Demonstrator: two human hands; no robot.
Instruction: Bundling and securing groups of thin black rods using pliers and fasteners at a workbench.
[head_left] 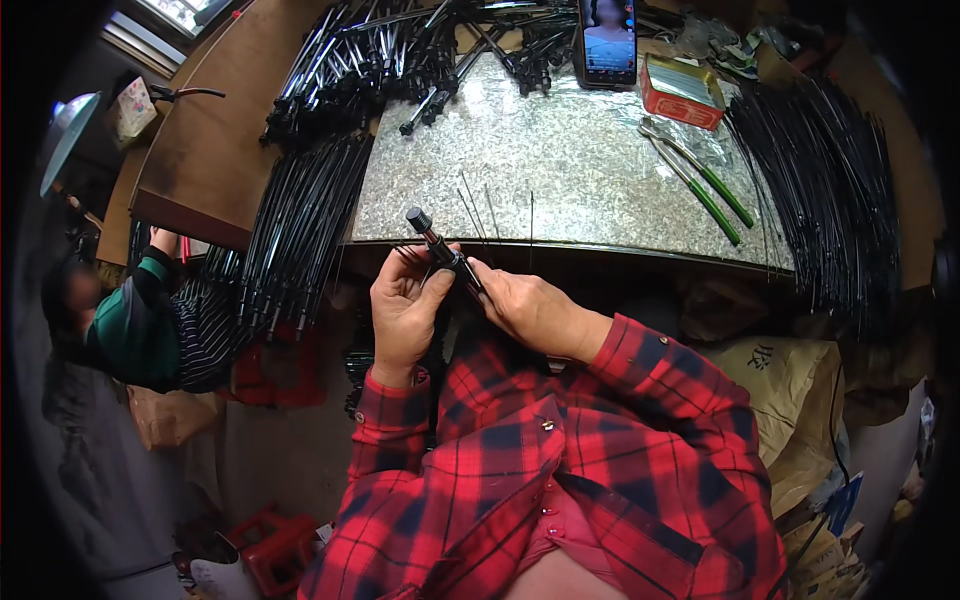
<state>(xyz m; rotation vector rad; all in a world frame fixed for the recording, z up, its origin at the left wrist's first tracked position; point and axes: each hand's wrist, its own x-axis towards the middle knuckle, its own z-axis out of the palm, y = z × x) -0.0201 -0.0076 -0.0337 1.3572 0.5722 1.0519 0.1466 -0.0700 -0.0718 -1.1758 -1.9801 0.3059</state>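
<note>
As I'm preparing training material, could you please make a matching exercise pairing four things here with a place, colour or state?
1. Pliers
2. Phone
3. Tin
4. Dark rod

A. Between left hand and right hand
B. Red-sided
C. Green-handled
D. Lit up

Pairs: 1-C, 2-D, 3-B, 4-A

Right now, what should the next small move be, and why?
Perhaps a slight turn of the shiny black cylindrical rod by the bare right hand, with the bare left hand bracing it: both hands meet on its lower part, while its thicker far end stands free.
</note>
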